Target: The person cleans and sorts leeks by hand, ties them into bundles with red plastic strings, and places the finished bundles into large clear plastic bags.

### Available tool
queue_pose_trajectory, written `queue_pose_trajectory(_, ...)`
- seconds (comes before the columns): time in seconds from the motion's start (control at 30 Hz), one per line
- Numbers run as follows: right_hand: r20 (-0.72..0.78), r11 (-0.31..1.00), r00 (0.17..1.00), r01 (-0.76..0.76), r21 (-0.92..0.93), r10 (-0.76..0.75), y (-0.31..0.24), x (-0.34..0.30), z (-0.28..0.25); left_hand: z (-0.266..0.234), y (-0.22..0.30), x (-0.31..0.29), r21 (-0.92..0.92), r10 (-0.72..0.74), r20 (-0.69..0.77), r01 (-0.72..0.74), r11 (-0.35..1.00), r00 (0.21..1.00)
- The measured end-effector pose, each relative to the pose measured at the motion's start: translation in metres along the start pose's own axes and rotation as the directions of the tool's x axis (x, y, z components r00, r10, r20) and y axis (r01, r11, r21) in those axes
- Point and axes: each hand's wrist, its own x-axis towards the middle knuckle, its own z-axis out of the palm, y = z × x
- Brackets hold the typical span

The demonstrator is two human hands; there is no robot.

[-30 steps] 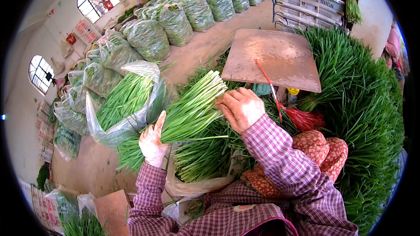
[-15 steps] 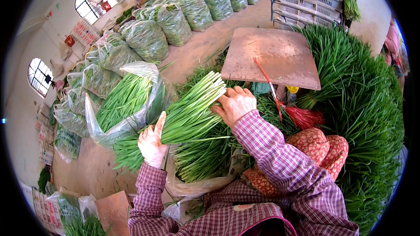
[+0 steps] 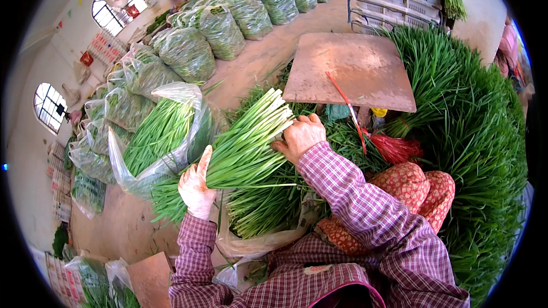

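We judge that the bunch of long green stalks [image 3: 242, 145] could fan apart or shed pieces, since we see no tie around it and one stray stalk [image 3: 268, 185] already juts out sideways; should the hold at the leafy end loosen, stalks might drop onto the greens [image 3: 265, 211] below. Its leafy tips, near the open plastic bag [image 3: 140, 184], could also snag on the film. The bunch lies slantwise between our hands, pale ends up toward the square board [image 3: 351, 74]. Our left hand [image 3: 197, 189] grips the leafy part, one finger straight along it, the other fingers partly hidden. Our right hand [image 3: 299, 137] has its fingers curled against the pale ends; we cannot tell whether they pinch any stalks.
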Motion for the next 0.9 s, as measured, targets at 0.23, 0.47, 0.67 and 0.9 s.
queue_pose_trajectory(0.23,-0.008,1.000,1.000,0.000,0.027,0.001,-0.002,-0.003,-0.001,0.011,-0.001,-0.001,-0.271,-0.063,-0.066,0.043,0.962,0.996)
queue_pose_trajectory(0.47,0.171,0.986,0.984,0.025,0.163,-0.053,-0.003,-0.005,-0.006,0.009,-0.002,-0.001,-0.285,-0.079,-0.017,0.071,0.956,0.997)
queue_pose_trajectory(0.67,0.245,0.905,0.970,-0.105,0.412,0.000,0.001,-0.005,-0.001,0.002,0.000,-0.001,-0.283,-0.091,0.103,0.117,0.952,0.991)
queue_pose_trajectory(0.9,0.207,0.995,0.978,-0.057,0.077,0.040,0.012,-0.006,0.006,0.002,-0.002,-0.007,-0.165,-0.084,0.136,0.106,0.981,0.987)
